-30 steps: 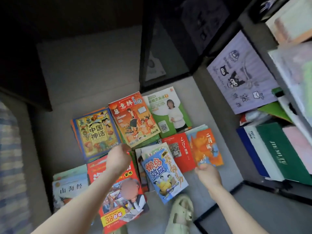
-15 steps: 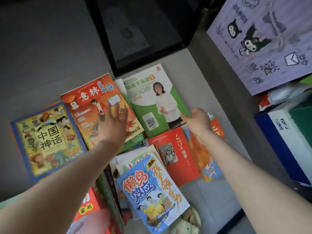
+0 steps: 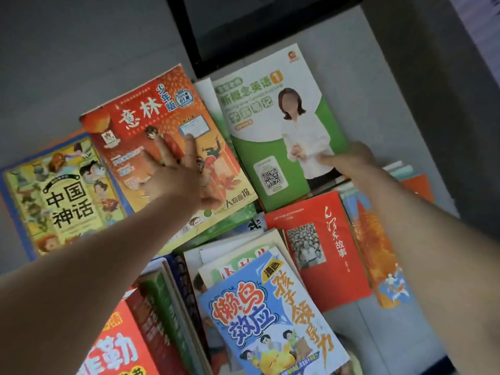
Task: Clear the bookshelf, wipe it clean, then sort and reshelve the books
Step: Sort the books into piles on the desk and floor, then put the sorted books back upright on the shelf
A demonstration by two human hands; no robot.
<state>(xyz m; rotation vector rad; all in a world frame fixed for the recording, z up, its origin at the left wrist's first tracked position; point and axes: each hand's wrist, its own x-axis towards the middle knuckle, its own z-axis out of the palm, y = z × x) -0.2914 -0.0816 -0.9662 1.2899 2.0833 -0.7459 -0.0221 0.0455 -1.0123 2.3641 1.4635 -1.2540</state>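
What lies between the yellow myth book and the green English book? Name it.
The orange-red magazine, with the left hand spread over it, in the head view.

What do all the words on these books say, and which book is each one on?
"中国神话": yellow book.
"意林", "少年版", "人物画报": orange magazine.
"新概念英语", "1": green book.
"故事": red book; the brush writing above it is too hard to read.
"懒鸟效应", "孩子领导力", "漫画": blue book.
Small print on every cover: too blurred to read.
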